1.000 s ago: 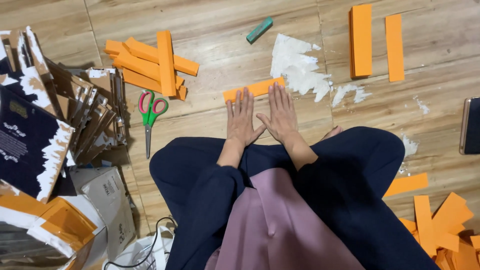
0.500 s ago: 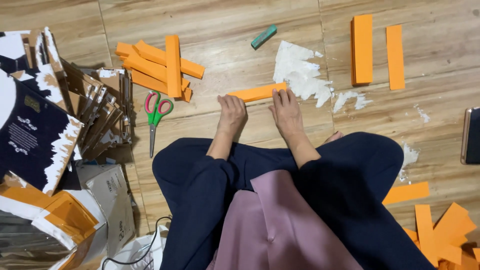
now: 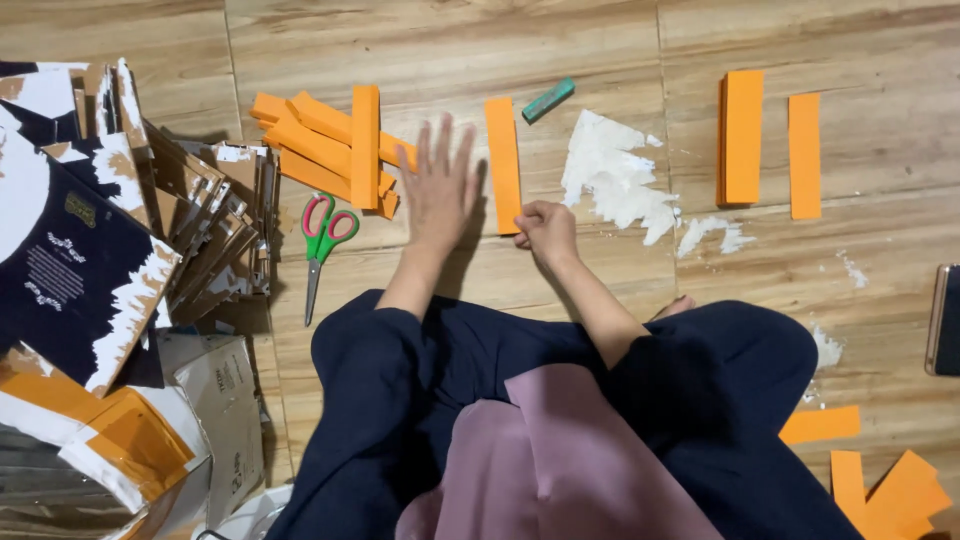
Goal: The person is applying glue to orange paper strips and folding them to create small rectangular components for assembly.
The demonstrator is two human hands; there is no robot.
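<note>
Two hands | right hand [image 3: 545, 228] pinches orange strip [image 3: 503, 160] | left hand [image 3: 440, 185] flat

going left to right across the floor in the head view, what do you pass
torn dark boxes → scissors → left hand → orange strip held by right hand → white paper scraps → orange stack → single orange strip → phone

My left hand [image 3: 440, 190] is flat and open, fingers spread toward 12 o'clock. My right hand [image 3: 545, 228] is curled into a pinch, forearm reaching from 5 o'clock.
</note>
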